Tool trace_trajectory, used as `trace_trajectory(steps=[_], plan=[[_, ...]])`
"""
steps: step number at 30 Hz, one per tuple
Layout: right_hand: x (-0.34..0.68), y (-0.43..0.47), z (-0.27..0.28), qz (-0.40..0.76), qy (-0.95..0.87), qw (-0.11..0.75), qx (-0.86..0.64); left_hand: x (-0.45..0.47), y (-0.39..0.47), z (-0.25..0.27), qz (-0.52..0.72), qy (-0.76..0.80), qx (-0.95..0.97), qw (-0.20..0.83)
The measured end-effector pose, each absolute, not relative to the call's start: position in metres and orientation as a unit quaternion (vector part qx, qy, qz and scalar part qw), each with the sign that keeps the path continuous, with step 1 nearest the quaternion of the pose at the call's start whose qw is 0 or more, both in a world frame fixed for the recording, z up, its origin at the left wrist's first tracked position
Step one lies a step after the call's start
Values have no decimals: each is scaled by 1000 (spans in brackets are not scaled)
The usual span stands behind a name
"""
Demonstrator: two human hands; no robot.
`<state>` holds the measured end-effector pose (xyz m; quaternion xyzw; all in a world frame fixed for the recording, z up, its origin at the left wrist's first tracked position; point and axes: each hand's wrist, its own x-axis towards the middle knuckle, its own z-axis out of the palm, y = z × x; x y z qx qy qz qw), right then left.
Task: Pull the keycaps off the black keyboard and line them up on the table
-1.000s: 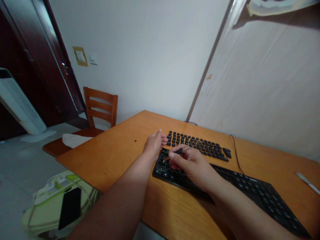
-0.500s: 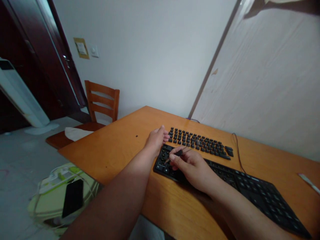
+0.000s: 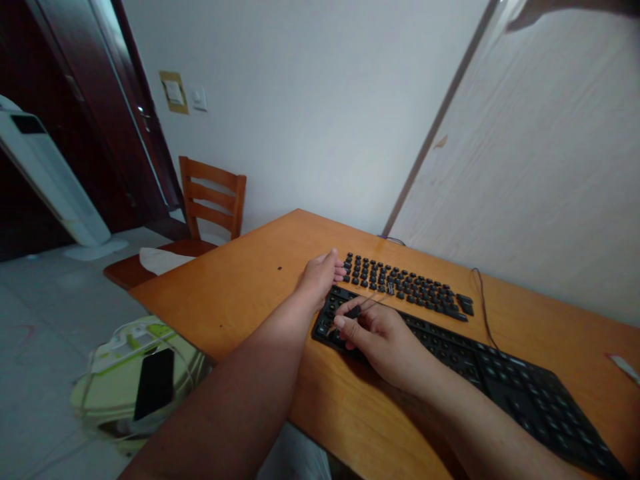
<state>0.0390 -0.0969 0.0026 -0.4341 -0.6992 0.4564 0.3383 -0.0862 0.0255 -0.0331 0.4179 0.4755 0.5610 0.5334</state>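
Observation:
My right hand pinches a thin wire tool with a dark middle, over the left end of a black keyboard. Two fine wires stick out behind the fingers; the working tip is low among the keys and hard to make out. Many key positions near the hand show without caps. My left hand rests at the keyboard's far left corner, fingers stretched out and apart from the tool. Its fingertips reach the left edge of the loose black keycaps, laid in rows behind the keyboard.
The wooden table carries a tiny dark piece left of the hands. A cable runs back from the keyboard. At the right lies a whitish, thin object. A chair and a stool with a phone stand left.
The whole view has shifted slightly, so everything sits a little farther right. My right hand has tilted a little with the tool at the keyboard's left end. The left hand keeps its place.

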Motion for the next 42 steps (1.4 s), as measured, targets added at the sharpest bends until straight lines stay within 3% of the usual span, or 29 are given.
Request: trace_trajectory(steps=[13, 36, 42], plan=[[34, -97, -7, 417, -724, 321, -447, -85, 22, -28, 540, 492, 434, 528], [29, -99, 0, 207, -795, 262, -506, -84, 27, -38, 527, 497, 478, 496], [29, -93, -7, 252, -770, 276, -517, -84, 27, -39, 528, 491, 493, 487]])
